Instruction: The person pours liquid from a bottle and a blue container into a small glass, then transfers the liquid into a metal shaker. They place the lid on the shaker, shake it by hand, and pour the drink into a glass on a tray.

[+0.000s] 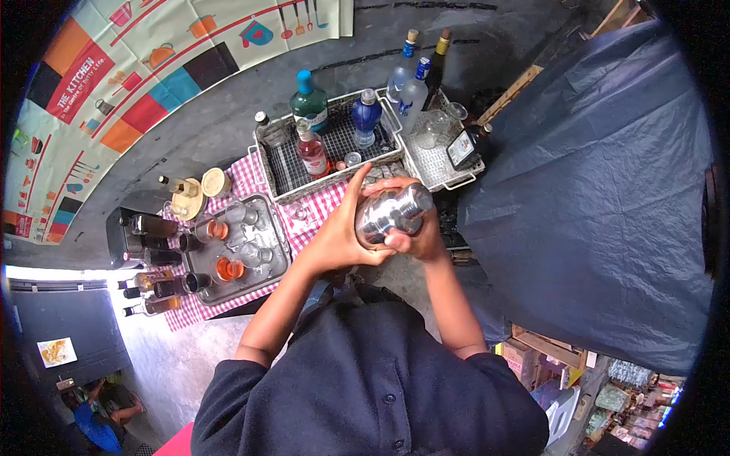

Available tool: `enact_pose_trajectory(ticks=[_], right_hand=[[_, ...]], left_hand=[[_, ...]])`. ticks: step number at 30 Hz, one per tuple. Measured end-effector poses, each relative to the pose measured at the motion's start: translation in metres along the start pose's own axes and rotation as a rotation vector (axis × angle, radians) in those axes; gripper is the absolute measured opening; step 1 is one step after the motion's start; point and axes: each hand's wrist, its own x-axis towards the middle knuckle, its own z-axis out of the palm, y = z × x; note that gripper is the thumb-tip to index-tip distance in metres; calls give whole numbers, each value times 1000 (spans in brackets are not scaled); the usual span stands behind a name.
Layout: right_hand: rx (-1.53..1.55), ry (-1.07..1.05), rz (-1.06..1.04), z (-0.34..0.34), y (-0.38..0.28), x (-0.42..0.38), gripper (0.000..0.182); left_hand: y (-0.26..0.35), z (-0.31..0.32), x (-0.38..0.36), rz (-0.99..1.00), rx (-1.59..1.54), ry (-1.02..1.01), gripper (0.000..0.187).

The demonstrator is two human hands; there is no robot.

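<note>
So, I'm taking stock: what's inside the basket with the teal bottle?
A teal bottle, blue bottle, pink bottle, clear bottle and small glass; whatever lies beneath them is covered.

The cocktail shaker is silvery, smooth metal with a mirror-like shine, its sides streaked with bright and dark reflections. It lies tilted between the two palms — one end against the left hand, the rounded other end showing just above the right hand.
</note>
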Motion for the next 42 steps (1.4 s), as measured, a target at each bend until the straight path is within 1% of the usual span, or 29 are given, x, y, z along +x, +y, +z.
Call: enact_pose_trajectory(ticks=[1,2,3,5,9,11,12,15,19,20,23,24,26,27,29,33,35,36,37,38,42], right_hand=[[2,-28,17,0,-5,0,76],[-18,-112,51,-10,-6,-1,82],[90,-163,106,-6,-14,1,83],[78,-278,117,-6,-17,5,82],[108,-231,79,-2,0,2,78],[146,-203,21,2,10,2,76],[169,-168,15,11,6,3,74],[108,-123,-27,14,13,0,74],[114,-23,2,20,15,-4,73],[93,-29,-14,19,16,-5,73],[35,-52,40,20,3,-9,76],[40,-98,75,14,0,-9,78],[7,-170,53,7,-6,-7,77],[-8,-204,40,7,-9,-6,77],[20,-166,44,11,-8,-9,74],[22,-80,-6,9,9,-16,72],[27,-53,-48,11,14,-12,72],[48,-12,-3,17,8,-12,69],[39,0,-14,17,10,-12,69],[29,9,-26,17,13,-11,69],[36,65,-15,23,13,-7,67]], left_hand=[[4,-6,0,-47,-130,-58,134],[3,-11,0,-36,-192,-129,137],[2,-16,1,-30,-254,-201,140],[-18,-15,-2,105,-157,-296,139],[3,-14,-11,-19,-182,-168,138],[6,-12,-17,-33,-114,-99,136],[11,-12,-20,-64,-90,-75,133],[23,-14,-26,-49,97,-25,128],[20,-8,-27,-59,116,54,128],[17,-8,-26,-70,55,28,130],[9,-13,-21,-87,-114,-74,136],[9,-15,-20,-79,-160,-118,136],[3,-18,-19,-27,-241,-199,136],[-5,-20,-16,22,-176,-236,134],[-16,-20,-10,127,-50,-313,132],[-1,-14,-14,-41,-76,-233,129],[1,-12,-15,-50,-50,-175,124],[3,-12,-17,-60,-29,-150,121],[7,-12,-18,-70,-9,-124,119],[13,-9,-18,-152,-71,-101,120],[11,-9,-16,-134,-23,-34,123]])
